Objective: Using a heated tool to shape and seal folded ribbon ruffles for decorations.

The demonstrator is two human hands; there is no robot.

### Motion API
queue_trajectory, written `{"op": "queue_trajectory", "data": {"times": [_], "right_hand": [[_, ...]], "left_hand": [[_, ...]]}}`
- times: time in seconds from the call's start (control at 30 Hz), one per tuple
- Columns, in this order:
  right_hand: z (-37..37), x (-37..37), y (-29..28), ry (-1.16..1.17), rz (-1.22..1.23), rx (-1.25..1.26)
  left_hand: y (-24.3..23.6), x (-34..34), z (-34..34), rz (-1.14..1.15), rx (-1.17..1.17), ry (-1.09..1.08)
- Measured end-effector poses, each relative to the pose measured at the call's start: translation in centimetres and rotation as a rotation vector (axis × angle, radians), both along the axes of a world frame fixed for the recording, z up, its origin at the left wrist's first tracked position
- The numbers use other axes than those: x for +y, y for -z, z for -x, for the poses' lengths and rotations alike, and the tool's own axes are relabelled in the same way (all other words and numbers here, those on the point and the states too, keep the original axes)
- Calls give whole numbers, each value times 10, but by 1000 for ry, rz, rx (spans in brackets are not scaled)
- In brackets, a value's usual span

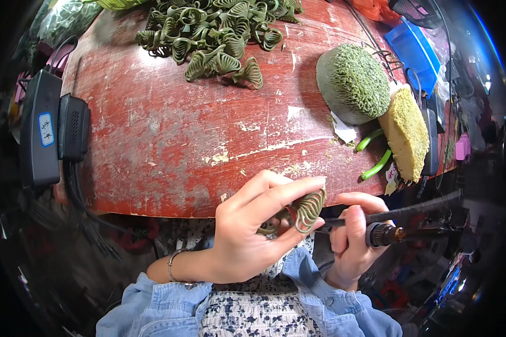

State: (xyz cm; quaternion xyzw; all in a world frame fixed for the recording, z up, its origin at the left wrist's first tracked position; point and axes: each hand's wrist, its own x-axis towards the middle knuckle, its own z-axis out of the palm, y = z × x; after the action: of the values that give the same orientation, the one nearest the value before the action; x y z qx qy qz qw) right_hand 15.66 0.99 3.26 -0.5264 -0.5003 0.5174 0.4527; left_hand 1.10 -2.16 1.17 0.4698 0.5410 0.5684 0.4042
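Observation:
My left hand (253, 222) is closed around a green ribbed, curled piece (309, 211), which it holds just off the table's front edge. Close beside it, my right hand (355, 238) wraps round a dark pen-shaped tool (383, 234) with a knurled black collar and a brownish section behind it. A long dark strip with a fuzzy edge (424, 206), perhaps a brush, runs out from the same hand. The tool's tip is hidden near the curled piece, and I cannot tell whether they touch. A heap of similar green ribbed pieces (219, 31) lies at the far side.
The worn red table (168, 135) fills the middle. At right stand a round green block with a rough top (354, 84), a cream block with a crumbly yellow face (406, 135), green-handled pliers (376, 164) and a blue bin (416, 53). Black boxes with cables (73, 128) line the left edge.

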Motion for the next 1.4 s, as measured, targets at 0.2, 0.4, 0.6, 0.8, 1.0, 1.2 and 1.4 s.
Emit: {"op": "queue_trajectory", "data": {"times": [0.2, 0.4, 0.6, 0.8, 1.0, 1.2, 1.4], "right_hand": [[0, 1, 1, -301, 173, -21], [-2, 2, -1, -462, 220, -24], [7, -2, 0, -291, 218, 11], [10, 0, 4, -197, 132, 53], [8, -1, 17, -132, -106, -18], [14, 0, 22, -121, -175, 158], [10, 6, 11, 69, -123, 47]], "left_hand": [[12, 0, -3, -214, 283, -158], [10, 1, -5, -190, 350, -276], [13, 4, -9, -269, 415, -284], [1, 3, -2, -151, 144, -48], [0, 3, 5, 142, -410, 107], [4, 3, 2, 178, -394, 196], [-4, 4, 9, 216, -355, 178]]}}
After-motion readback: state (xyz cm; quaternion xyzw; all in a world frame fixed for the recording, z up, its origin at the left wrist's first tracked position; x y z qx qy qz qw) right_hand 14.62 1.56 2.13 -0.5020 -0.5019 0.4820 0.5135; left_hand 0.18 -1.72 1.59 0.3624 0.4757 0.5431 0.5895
